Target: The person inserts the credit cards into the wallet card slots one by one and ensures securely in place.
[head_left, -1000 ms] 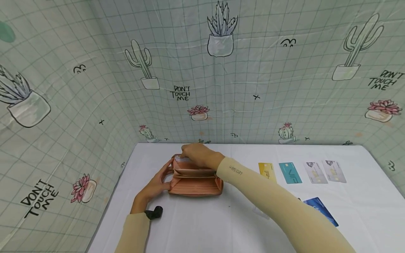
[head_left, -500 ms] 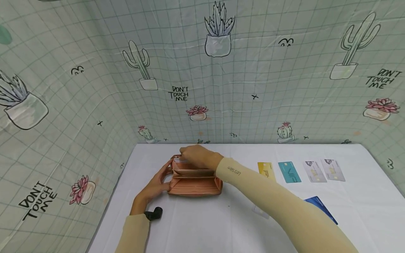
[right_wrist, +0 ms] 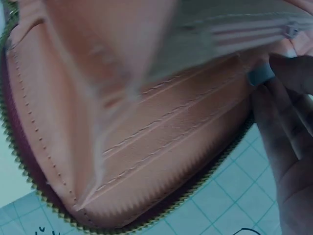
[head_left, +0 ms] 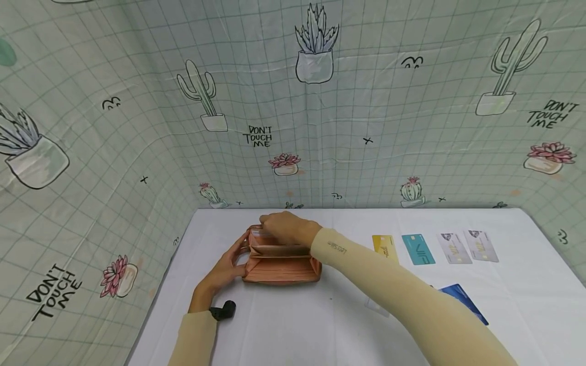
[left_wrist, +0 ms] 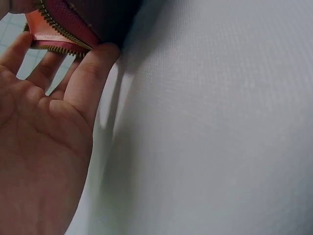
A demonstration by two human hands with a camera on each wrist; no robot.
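Note:
An orange-pink zip-around wallet lies spread on the table, its inner compartments and card slots showing. My left hand grips its left side. In the left wrist view, the thumb presses near the brass-toothed zip and the fingers reach to the other zip edge. Across the wallet's far part, my right hand reaches in. The right wrist view shows its thumb and fingers pinching a card at the far wall's slots; only a small pale-blue piece of the card shows.
To the right lie a yellow card, a teal VIP card and two silver cards. A blue card and a clear piece lie partly under the right arm. Printed cloth hangs behind the white table.
Both hands keep nearly the same places on the wallet. The head view has shifted slightly; the cards on the table lie as before.

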